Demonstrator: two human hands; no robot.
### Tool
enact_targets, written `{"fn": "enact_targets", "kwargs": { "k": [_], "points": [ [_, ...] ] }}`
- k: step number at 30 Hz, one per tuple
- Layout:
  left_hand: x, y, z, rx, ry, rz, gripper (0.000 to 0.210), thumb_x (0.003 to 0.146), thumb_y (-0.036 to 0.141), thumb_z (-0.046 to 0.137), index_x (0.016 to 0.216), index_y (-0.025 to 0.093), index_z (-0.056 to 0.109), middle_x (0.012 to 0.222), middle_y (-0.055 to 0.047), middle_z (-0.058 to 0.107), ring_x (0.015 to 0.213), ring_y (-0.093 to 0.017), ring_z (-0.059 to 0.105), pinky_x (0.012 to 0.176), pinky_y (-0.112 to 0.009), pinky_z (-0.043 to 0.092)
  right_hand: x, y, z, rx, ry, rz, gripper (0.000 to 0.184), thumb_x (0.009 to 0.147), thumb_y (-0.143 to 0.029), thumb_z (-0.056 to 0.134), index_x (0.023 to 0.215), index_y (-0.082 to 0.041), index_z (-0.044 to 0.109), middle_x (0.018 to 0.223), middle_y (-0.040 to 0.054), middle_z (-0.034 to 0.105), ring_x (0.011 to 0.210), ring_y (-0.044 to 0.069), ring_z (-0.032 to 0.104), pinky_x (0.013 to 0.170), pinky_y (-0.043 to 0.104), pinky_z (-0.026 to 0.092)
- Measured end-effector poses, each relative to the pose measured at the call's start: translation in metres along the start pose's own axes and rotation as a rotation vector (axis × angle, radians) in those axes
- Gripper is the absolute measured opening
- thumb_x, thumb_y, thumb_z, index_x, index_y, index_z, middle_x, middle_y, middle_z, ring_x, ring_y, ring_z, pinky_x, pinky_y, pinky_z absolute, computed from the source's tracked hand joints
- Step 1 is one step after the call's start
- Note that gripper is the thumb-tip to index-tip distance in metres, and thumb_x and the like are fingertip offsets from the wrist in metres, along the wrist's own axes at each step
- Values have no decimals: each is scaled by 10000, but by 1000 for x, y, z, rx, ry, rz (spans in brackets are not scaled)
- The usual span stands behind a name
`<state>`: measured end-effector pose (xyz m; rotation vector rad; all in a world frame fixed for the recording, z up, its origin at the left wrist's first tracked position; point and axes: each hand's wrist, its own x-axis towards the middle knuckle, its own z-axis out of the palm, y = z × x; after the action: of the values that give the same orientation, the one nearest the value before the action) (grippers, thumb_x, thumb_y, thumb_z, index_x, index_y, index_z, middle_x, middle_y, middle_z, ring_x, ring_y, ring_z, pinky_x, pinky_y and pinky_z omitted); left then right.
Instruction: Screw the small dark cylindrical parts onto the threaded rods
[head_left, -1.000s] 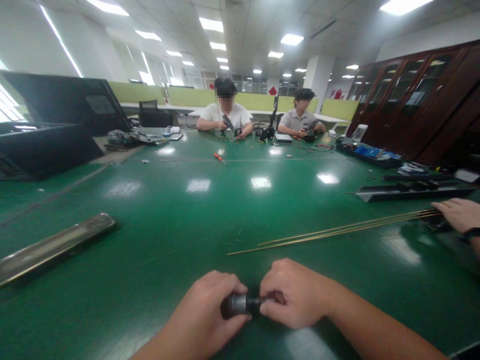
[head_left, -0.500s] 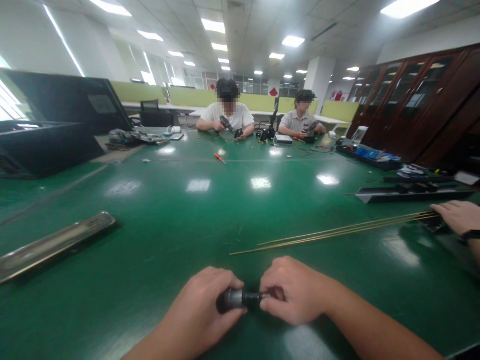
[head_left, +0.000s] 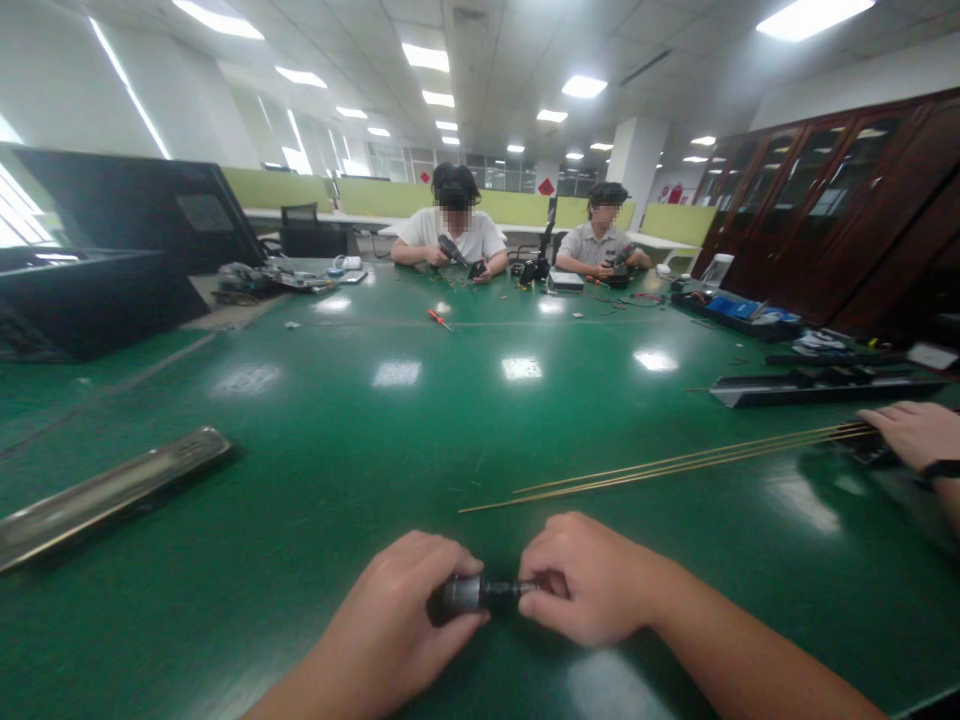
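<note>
Low in the middle of the head view, my left hand [head_left: 415,600] is closed round the thick end of a black and grey cylindrical part [head_left: 469,594]. From that thick end a narrower black shaft runs to the right. My right hand [head_left: 581,585] pinches the shaft's far end between thumb and fingers. The part lies sideways, level between both hands, just over the green table [head_left: 360,440]. My palm and fingers hide its left end, and its exact kind cannot be made out.
Thin brass-coloured rods [head_left: 637,472] lie beyond my right hand, with another person's hand [head_left: 919,432] at their right end. A long metal strip-shaped piece [head_left: 120,492] rests at left. An orange screwdriver [head_left: 439,319] lies farther off. Two people work across the table.
My left hand has shifted slightly left with the thick end, and a little more of the narrow shaft shows between my hands. The right hand stays nearly still.
</note>
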<state>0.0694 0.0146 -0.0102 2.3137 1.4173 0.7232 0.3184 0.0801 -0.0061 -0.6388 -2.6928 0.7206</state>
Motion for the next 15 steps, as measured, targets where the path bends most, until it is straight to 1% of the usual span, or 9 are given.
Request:
{"fn": "enact_targets", "kwargs": {
  "k": [3, 9, 13, 15],
  "points": [
    [1, -2, -1, 10, -5, -4, 199, 804, 211, 720, 987, 268, 664, 935, 18, 703, 883, -182, 644, 778, -296, 486, 0, 0, -1, 1, 10, 7, 145, 838, -295, 639, 748, -183, 647, 610, -37, 610, 565, 109, 503, 634, 245, 367],
    [0, -7, 1, 2, 25, 4, 213, 817, 228, 713, 1017, 281, 659, 962, 16, 698, 900, -180, 637, 801, -301, 482, 0, 2, -1, 6, 13, 2, 156, 851, -296, 628, 755, -178, 661, 609, -25, 621, 561, 118, 518, 638, 249, 382],
    [0, -8, 0, 6, -13, -15, 207, 819, 234, 706, 1015, 288, 665, 959, 19, 704, 900, -181, 642, 802, -305, 488, 0, 3, -1, 5, 1, 1, 146, 843, -289, 631, 754, -177, 660, 601, -28, 618, 556, 118, 526, 640, 247, 393],
    [0, -9, -1, 17, -9, -15, 242, 820, 245, 712, 1050, 303, 671, 982, 22, 716, 912, -184, 652, 819, -310, 498, -1, 2, -3, -6, 0, 15, 142, 839, -288, 633, 758, -176, 664, 610, -26, 627, 561, 119, 534, 644, 248, 398]
  ]
}}
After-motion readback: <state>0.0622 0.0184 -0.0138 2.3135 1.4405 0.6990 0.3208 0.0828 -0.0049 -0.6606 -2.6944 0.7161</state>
